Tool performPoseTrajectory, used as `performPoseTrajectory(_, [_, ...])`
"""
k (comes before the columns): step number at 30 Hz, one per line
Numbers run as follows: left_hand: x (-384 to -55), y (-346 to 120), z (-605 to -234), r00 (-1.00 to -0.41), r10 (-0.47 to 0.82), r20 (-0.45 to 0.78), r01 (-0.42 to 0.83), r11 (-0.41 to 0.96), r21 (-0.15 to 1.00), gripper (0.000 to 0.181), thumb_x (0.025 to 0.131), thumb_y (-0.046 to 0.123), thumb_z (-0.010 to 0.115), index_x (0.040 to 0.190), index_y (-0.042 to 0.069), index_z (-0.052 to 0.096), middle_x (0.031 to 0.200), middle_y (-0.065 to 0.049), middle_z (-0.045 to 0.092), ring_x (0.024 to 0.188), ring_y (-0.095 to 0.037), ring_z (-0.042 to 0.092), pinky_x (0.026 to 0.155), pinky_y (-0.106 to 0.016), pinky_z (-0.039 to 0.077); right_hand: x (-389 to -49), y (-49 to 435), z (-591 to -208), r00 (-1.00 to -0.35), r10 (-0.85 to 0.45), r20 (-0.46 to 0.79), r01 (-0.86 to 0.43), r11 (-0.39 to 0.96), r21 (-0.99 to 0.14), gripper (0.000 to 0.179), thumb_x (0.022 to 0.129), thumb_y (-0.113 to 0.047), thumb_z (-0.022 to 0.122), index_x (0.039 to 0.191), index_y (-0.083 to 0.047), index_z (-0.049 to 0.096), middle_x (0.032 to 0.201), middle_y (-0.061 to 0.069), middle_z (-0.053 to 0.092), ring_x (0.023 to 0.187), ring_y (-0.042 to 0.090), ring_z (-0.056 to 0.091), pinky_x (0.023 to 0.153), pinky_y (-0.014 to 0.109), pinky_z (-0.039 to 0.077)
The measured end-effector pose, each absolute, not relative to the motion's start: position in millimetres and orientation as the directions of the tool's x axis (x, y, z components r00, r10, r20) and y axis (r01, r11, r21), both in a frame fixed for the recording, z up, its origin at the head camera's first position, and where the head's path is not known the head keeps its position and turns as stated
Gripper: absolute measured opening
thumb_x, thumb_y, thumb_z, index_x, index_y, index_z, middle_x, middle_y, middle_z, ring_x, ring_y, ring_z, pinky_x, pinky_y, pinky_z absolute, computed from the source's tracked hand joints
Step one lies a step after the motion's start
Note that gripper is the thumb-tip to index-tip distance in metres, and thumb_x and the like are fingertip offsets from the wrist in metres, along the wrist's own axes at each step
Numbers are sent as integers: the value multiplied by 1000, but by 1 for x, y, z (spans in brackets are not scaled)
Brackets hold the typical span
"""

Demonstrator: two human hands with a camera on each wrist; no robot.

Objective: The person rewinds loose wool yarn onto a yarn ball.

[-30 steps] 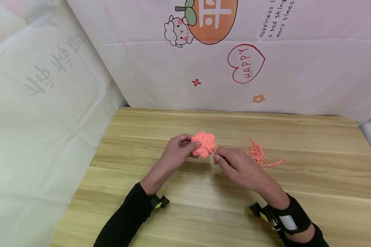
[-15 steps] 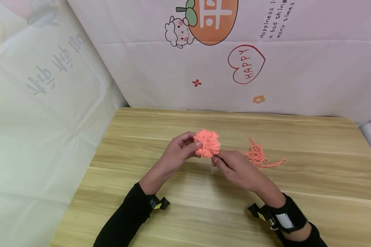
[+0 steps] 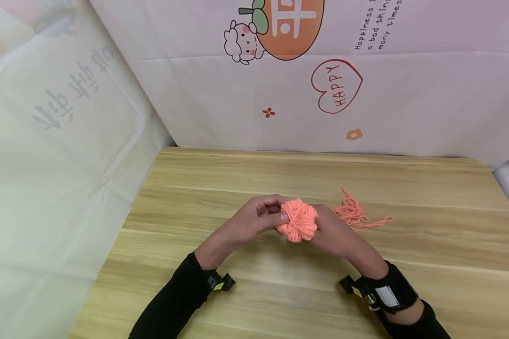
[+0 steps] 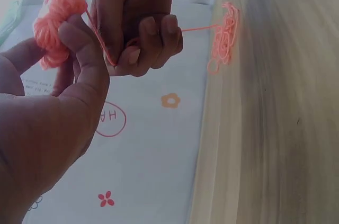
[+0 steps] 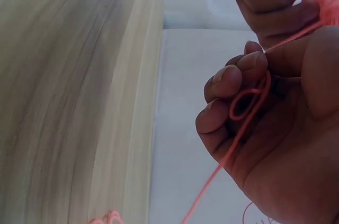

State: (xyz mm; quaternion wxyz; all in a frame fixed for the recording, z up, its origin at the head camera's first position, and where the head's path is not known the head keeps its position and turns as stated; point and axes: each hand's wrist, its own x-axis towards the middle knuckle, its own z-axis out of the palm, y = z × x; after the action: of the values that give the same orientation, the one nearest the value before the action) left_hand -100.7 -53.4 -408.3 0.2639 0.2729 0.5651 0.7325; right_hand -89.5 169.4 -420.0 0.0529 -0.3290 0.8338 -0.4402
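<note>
A coral ball of yarn (image 3: 299, 220) is pinched between the thumb and fingers of my left hand (image 3: 256, 221). My right hand (image 3: 332, 230) is just behind and right of the ball, its fingertips hidden by it in the head view. In the right wrist view, the curled fingers of that hand pinch a yarn strand (image 5: 212, 173), with a small loop lying in the palm. From the ball the strand runs taut to the right fingertips, as the left wrist view shows. It then continues to a loose yarn pile (image 3: 352, 211) on the table.
The wooden table (image 3: 237, 301) ends at a printed white cloth (image 3: 220, 103) hanging along its back edge. Another pale cloth (image 3: 68, 188) hangs along the left side. Straps with small cameras sit on both wrists.
The ball has moved right and toward the person with the left hand, and has turned. The right hand has passed from the ball's lower right to behind it. The loose pile looks nearly the same.
</note>
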Motion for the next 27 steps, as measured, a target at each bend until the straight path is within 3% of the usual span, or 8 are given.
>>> performPoseTrajectory(3, [-99, -52, -410, -665, 739, 109, -72, -208, 976, 22, 97, 5, 56, 116, -7, 58, 98, -14, 63, 85, -19, 60, 71, -27, 53, -92, 172, -421, -765, -611, 204, -493, 351, -796, 4, 98, -28, 60, 99, -24, 60, 77, -9, 56, 63, 8, 48, 54, 27, 43])
performPoseTrajectory(7, [-99, -50, -413, -636, 767, 85, -61, -160, 985, 22, 96, 4, 57, 116, -6, 59, 95, -12, 63, 84, -18, 59, 70, -27, 51, -94, 175, -421, -774, -604, 192, -495, 386, -778, 10, 100, -28, 56, 95, -21, 54, 76, -8, 54, 61, 8, 46, 53, 25, 41])
performPoseTrajectory(11, [-99, -50, -415, -623, 781, 45, -57, -103, 993, 20, 95, 5, 59, 114, -4, 61, 93, -11, 64, 82, -18, 59, 68, -28, 51, -95, 176, -419, -793, -585, 168, -482, 436, -760, 16, 105, -25, 44, 93, -20, 52, 71, -6, 51, 58, 9, 45, 52, 25, 40])
performPoseTrajectory(14, [-99, -50, -418, -623, 782, 18, -50, -63, 997, 18, 95, 5, 60, 111, -2, 62, 91, -10, 64, 80, -17, 59, 67, -27, 51, -95, 178, -416, -814, -561, 152, -469, 479, -742, 23, 108, -24, 35, 92, -19, 52, 68, -4, 48, 54, 9, 42, 50, 25, 38])
performPoseTrajectory(27, [-101, -49, -423, -675, 735, -68, -65, 32, 997, 16, 92, 6, 60, 106, -2, 60, 85, -7, 61, 74, -15, 56, 64, -27, 48, -93, 185, -405, -859, -484, 167, -439, 530, -725, 25, 108, -29, 34, 93, -20, 53, 60, -3, 42, 45, 11, 38, 45, 25, 34])
